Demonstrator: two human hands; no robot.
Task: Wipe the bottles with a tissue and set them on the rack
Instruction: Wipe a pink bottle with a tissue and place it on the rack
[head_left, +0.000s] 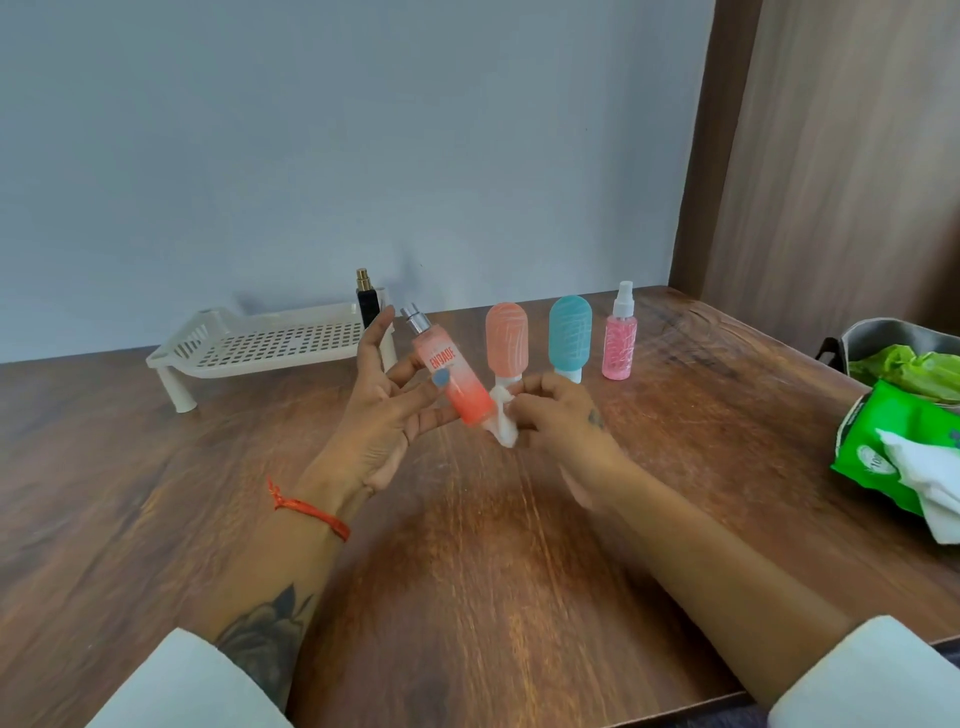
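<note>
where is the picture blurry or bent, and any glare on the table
Head view: the right hand and tissue are motion-smeared; the orange spray bottle is fairly sharp; wide-angle bending curves the table edge; soft sheen on the wood near centre.

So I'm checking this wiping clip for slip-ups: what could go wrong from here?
The left hand holds the tilted orange spray bottle mostly with straight fingers, so it may slip while the right hand rubs its base with the tissue. The peach bottle and teal bottle stand upright just behind the hands and could be knocked over.
</note>
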